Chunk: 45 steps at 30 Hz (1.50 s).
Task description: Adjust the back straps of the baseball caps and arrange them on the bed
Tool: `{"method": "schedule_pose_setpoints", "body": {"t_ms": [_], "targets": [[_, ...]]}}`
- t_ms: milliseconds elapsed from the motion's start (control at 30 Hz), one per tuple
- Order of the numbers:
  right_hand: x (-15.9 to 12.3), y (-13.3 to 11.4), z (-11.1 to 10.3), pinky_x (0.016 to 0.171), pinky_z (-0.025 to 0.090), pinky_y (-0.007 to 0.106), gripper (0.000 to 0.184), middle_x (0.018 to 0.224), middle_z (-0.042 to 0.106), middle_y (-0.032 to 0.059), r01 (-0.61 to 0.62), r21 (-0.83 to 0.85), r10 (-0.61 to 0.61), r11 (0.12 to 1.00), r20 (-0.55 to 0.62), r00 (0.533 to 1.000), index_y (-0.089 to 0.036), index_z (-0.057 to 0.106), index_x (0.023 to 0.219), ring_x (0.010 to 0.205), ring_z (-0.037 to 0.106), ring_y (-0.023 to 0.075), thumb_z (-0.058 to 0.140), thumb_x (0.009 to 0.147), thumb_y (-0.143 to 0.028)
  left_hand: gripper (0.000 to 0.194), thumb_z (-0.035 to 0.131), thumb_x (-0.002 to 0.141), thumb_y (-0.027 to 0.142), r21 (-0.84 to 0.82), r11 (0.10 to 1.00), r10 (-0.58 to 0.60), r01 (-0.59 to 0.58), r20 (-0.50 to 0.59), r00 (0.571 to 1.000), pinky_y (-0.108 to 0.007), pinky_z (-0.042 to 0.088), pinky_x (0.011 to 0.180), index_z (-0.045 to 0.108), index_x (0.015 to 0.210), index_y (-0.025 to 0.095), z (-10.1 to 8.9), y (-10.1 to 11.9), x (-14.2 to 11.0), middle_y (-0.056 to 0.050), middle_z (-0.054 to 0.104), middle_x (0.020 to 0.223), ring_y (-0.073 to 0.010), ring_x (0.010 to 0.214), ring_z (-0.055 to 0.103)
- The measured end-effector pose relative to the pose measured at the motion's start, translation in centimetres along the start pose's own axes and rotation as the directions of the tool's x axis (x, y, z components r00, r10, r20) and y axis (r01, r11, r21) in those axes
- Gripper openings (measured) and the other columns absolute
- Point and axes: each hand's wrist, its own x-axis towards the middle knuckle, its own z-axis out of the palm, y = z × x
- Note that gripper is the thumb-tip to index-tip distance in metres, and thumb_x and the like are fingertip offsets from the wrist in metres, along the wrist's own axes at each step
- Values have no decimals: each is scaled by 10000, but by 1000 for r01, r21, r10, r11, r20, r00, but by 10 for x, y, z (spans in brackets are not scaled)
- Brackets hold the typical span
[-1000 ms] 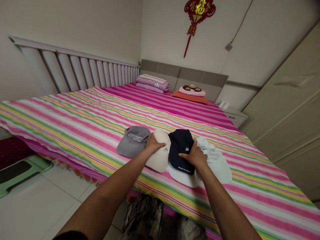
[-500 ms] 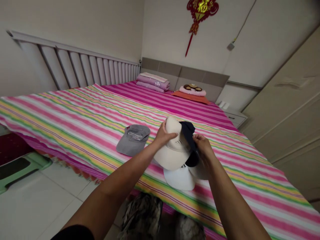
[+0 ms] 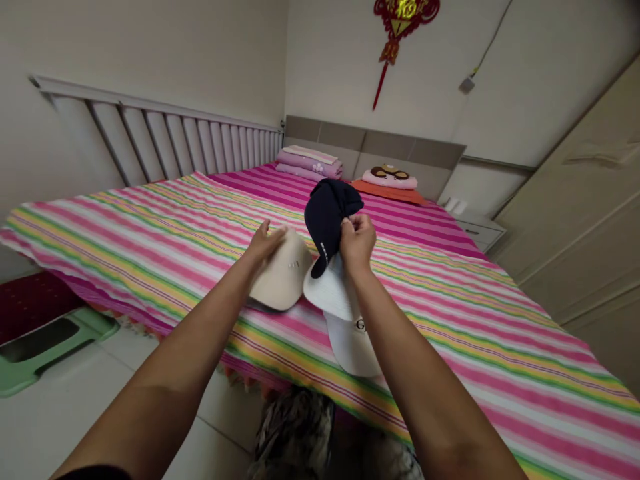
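The left hand point(image 3: 263, 243) is resting open on a cream baseball cap point(image 3: 283, 277). At its three o'clock, the right hand point(image 3: 357, 243) is pinching a navy baseball cap point(image 3: 326, 217) above a white baseball cap point(image 3: 350, 343).

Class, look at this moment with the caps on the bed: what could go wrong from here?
The navy cap is pinched by the right hand alone, so it might slip onto the white cap. The left hand resting on the cream cap could dent it or the grey cap, mostly hidden beneath.
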Motion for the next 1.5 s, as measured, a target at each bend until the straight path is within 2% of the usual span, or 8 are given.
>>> {"method": "schedule_pose_setpoints", "body": {"t_ms": [100, 200, 467, 633, 767, 900, 1200, 1500], "targets": [[-21, 5, 30, 648, 380, 278, 60, 708, 570, 7, -9, -76, 19, 997, 139, 990, -203, 490, 745, 684, 521, 169, 447, 770, -237, 719, 352, 699, 727, -205, 971, -116, 122, 39, 992, -499, 332, 963, 518, 1160, 200, -18, -10, -1, -142, 579, 1157, -312, 1192, 449], [-40, 15, 40, 594, 385, 264, 43, 652, 599, -13, 12, -152, 39, 988, 325, 945, -210, 537, 727, 641, 549, 173, 556, 717, -248, 698, 559, 621, 657, -275, 952, -94, 138, 166, 982, -470, 424, 882, 545, 1123, 171, -28, -19, -10, -126, 630, 1061, -309, 1058, 551], [-58, 73, -41, 768, 381, 349, 294, 1085, 596, 177, -64, -511, 248, 857, 301, 921, -130, 586, 997, 1017, 522, 289, 500, 788, -317, 562, 668, 608, 255, 138, 990, -24, 17, 52, 998, -419, 453, 888, 520, 1139, 146, -24, -65, -19, -112, 610, 1120, -270, 1021, 576], [-85, 112, -61, 555, 359, 287, 266, 680, 650, 88, -92, -602, 396, 793, 395, 829, -167, 619, 709, 651, 581, 211, 461, 811, -354, 552, 584, 701, 215, 393, 902, 247, -177, -135, 960, -474, 170, 1087, 447, 1226, 112, -6, -52, -38, -177, 359, 1385, -301, 1340, 208], [-97, 117, -65, 583, 359, 272, 221, 780, 662, 80, -3, -531, 306, 848, 483, 820, -168, 614, 759, 711, 577, 197, 456, 809, -315, 518, 558, 754, 349, 517, 535, 511, -668, 432, 743, -465, 183, 1074, 466, 1232, 172, 32, -31, -76, -126, 448, 1337, -275, 1311, 278], [-110, 116, -77, 662, 381, 266, 185, 840, 667, 58, 89, -392, 162, 916, 563, 811, -193, 630, 796, 779, 578, 195, 513, 777, -334, 305, 584, 747, 298, 591, 463, 363, -661, 553, 749, -500, 270, 982, 620, 1003, 136, 68, -31, -97, -160, 627, 1042, -322, 1130, 464], [-120, 119, -126, 568, 337, 286, 211, 671, 574, 36, -127, -337, 180, 933, 131, 975, -175, 582, 785, 619, 498, 194, 434, 785, -326, 236, 404, 858, 271, 540, 473, 570, -697, 416, 709, -362, 368, 847, 613, 813, 171, 57, 25, -81, -79, 589, 839, -211, 863, 502], [-132, 104, -165, 524, 334, 267, 177, 577, 451, -33, -318, -108, 303, 942, -138, 943, -193, 535, 728, 565, 414, 154, 509, 721, -367, 149, 490, 807, 287, 446, 404, 827, -799, 195, 527, -347, 389, 870, 612, 809, 202, -12, 94, -83, -27, 530, 813, -194, 942, 502]]}}
